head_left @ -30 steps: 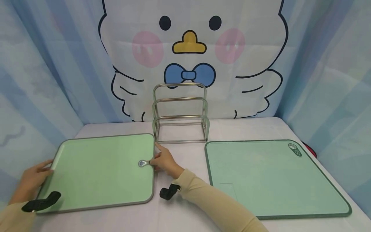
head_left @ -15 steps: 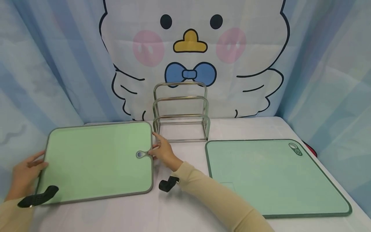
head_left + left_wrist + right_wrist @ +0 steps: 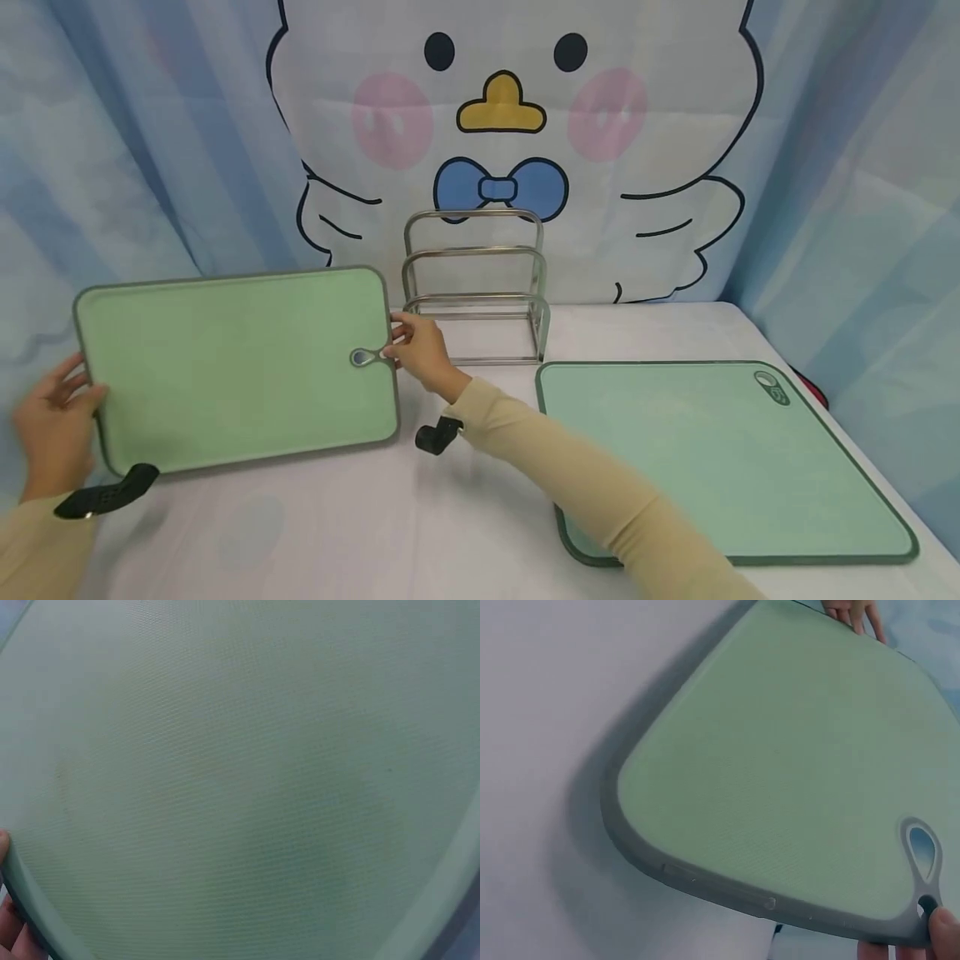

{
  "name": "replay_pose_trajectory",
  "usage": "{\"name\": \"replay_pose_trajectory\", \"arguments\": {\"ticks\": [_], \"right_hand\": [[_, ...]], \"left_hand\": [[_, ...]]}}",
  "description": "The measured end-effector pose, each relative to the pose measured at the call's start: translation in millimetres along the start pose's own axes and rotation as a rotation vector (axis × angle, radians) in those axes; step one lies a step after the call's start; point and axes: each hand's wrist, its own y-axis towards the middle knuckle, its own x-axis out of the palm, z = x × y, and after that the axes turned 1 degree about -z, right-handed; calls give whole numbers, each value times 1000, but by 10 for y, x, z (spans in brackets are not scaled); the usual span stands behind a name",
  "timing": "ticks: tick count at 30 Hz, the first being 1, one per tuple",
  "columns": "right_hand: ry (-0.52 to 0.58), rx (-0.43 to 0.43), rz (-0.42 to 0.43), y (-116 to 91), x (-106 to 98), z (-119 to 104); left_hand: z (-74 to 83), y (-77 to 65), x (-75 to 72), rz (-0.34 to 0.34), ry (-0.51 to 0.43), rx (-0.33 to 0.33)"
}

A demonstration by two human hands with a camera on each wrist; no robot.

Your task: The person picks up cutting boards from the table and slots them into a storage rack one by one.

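A light green cutting board (image 3: 232, 367) with a grey rim is raised and tilted over the left part of the table in the head view. My left hand (image 3: 56, 421) grips its left edge, thumb on the front face. On the opposite edge, beside the teardrop-shaped hanging hole, my right hand (image 3: 422, 352) pinches the rim between thumb and fingers. The right wrist view shows the cutting board (image 3: 772, 772) with its grey border and a shadow below. Green textured surface fills most of the left wrist view, with fingertips (image 3: 6, 847) at the lower left.
A metal wire rack (image 3: 480, 297) with three upright loops stands at the back middle, just right of the held board. A second, paler green cutting board (image 3: 720, 467) lies flat on the white table (image 3: 322, 533) at the right, partly under my right forearm. Patterned curtains surround the table.
Both hands have lifted the cutting board up and away from me, tilting its face more upright. It has also shifted slightly left. The rack and the other board have stayed put.
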Motion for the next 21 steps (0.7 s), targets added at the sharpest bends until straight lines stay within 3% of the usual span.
{"name": "replay_pose_trajectory", "arguments": {"ticks": [3,6,8,12,15,21], "right_hand": [[-20,-29,-6,52,-25,-61],[-28,-52,-9,94,-43,-119],[-31,-64,-15,123,-52,-149],[-63,-98,-32,181,-67,-221],[-90,-119,-46,229,-80,-283],[-109,-170,-75,357,-108,-402]], "left_hand": [[125,-85,33,46,-60,107],[339,-239,74,81,-130,148],[470,-332,97,102,-201,150],[634,-453,131,156,-221,145],[672,-466,143,192,-208,147],[704,-417,157,212,-289,155]]}}
